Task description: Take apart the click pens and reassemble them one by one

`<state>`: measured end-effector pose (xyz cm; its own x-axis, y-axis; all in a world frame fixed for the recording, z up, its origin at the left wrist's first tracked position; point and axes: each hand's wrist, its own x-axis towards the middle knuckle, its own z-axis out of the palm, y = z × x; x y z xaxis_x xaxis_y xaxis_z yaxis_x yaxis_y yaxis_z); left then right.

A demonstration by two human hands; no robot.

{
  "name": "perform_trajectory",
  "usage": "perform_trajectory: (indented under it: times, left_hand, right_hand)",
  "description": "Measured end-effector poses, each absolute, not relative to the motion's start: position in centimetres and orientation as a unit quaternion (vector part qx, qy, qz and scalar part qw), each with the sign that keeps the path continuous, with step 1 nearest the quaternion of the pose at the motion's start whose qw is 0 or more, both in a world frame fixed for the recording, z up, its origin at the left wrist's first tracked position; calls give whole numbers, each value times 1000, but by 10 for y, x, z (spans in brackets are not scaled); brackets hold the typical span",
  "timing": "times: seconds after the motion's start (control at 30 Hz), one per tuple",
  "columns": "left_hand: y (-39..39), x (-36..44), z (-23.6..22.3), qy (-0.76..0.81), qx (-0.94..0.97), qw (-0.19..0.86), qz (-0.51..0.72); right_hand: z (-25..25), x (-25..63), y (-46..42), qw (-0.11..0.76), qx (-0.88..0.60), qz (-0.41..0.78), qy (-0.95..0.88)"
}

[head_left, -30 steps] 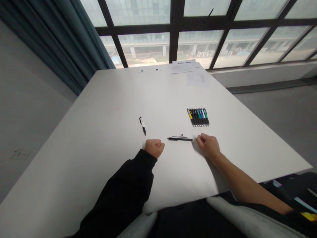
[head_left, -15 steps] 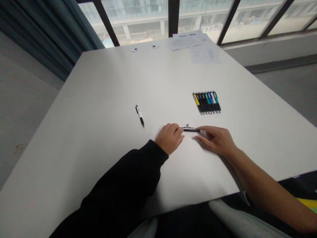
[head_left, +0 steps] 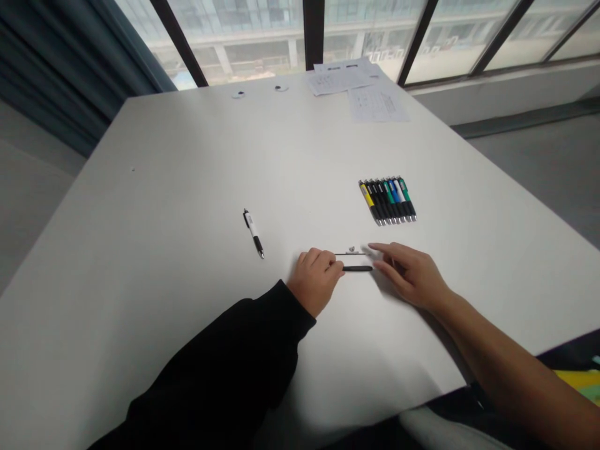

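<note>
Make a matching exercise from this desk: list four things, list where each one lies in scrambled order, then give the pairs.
Things:
1. left hand
2. white-and-black pen
3. row of coloured pens
4. sheets of paper

Places:
A. at the far end of the table, near the window
B. lying apart, left of both hands
C. at the left end of the black pen
D. side by side, beyond the hands and to the right

Pairs: 1-C, 2-B, 3-D, 4-A
</note>
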<state>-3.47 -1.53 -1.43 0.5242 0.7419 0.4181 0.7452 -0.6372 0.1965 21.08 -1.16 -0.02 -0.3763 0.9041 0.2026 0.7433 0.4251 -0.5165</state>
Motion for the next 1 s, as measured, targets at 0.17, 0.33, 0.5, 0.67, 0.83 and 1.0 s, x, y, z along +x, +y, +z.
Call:
perform_trajectory:
  times: [0.17,0.33,0.5,0.67,0.83,1.0]
  left_hand:
    - [-15,-37,-12,-439,-845,-26,-306]
    - [-14,-35,-13,-417,-825,-77,-373]
    - [-13,-35,-18,-386,-822,-104,-405]
    - [-13,-35,-17,-385,-832,-59,-394]
    - [-13,-35,-17,-385,-836,-66,-386]
    - [-13,-35,-16,-386,-833,-75,-390]
  right_hand:
    - [-5,201,-12,213,-566,111,-789]
    - [-6,198,-15,207,-565,114,-790]
    - [-6,196,-20,206,-553,101,-801]
    - [-1,189,-33,239,-533,203,-786]
    - [4,190,-34,315,-534,302,-724]
    - [9,190,-29,334,-498,335,-727]
